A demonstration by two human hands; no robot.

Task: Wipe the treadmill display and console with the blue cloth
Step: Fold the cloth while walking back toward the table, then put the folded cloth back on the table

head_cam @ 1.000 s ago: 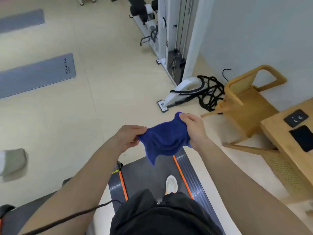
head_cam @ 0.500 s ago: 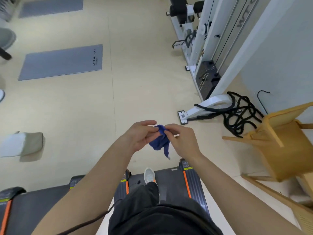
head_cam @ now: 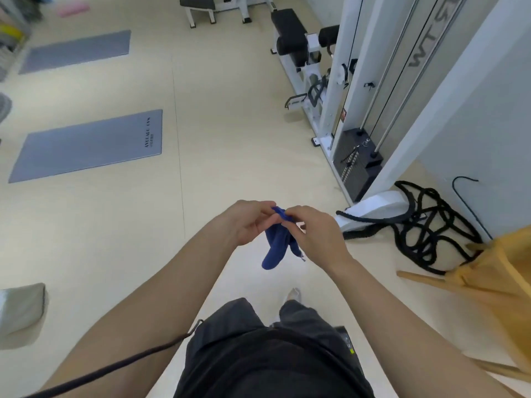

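A pale floor [head_cam: 235, 156] fills most of the view. On its left side lie two grey mats, the nearer mat [head_cam: 86, 145] and a farther mat [head_cam: 77, 50] beyond it. To the right a white cable machine [head_cam: 362, 90] stands against the wall [head_cam: 485, 133], with a black weight stack [head_cam: 356, 165] at its base and a padded black seat [head_cam: 290, 33] in front. A tangle of black rope [head_cam: 425, 228] lies on the floor beside the machine's foot, and part of a wooden chair [head_cam: 494, 271] shows at the right edge.

The person's black shorts [head_cam: 267, 354] fill the bottom centre, and both bare forearms reach forward from the lower corners. A dark cord [head_cam: 115, 366] runs across the left forearm.

The left hand [head_cam: 247, 222] and right hand [head_cam: 313, 231] meet in front of the body, above the floor. Both sets of fingers are curled together and pinched on the top of the blue cloth [head_cam: 275, 248]: the left fingers [head_cam: 258, 208] press it from one side, the right fingers [head_cam: 296, 214] from the other, almost touching.

The cloth is bunched small, with only a narrow bit showing above the fingers and the rest hanging below the hands in a rounded, folded lobe. A thin edge with a pale tag trails at its right side.
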